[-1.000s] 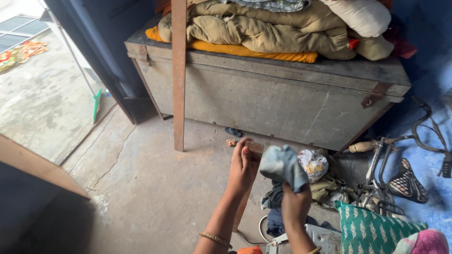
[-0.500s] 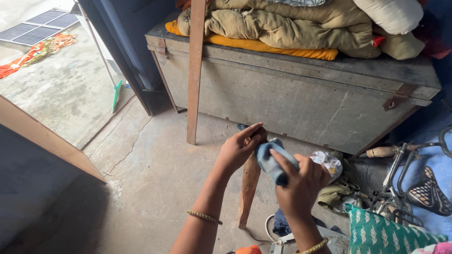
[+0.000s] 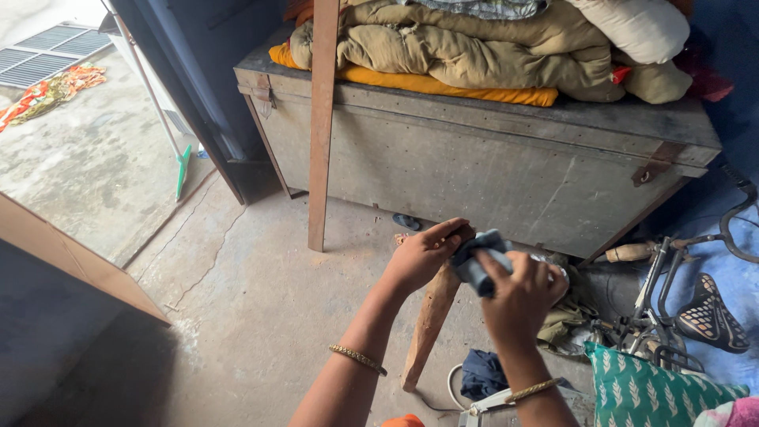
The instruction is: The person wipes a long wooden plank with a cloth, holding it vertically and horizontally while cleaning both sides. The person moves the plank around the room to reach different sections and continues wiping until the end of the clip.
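A short brown wooden stick (image 3: 427,324) stands tilted on the concrete floor, its lower end near my forearm. My left hand (image 3: 421,255) grips its top end. My right hand (image 3: 520,295) holds a bunched blue-grey cloth (image 3: 474,263) pressed against the top of the stick, right beside my left fingers. Both wrists wear thin gold bangles.
A big grey metal trunk (image 3: 490,166) piled with folded bedding stands ahead, a tall wooden post (image 3: 321,126) leaning before it. Clothes and a plastic bag (image 3: 557,273) lie at the right, with a small bicycle (image 3: 680,292) and a green patterned pillow (image 3: 648,391). An open doorway is at the left.
My right hand brought the cloth from the air onto the top of the stick and rubs it there. The left hand has closed on the stick's top. The view has shifted slightly.
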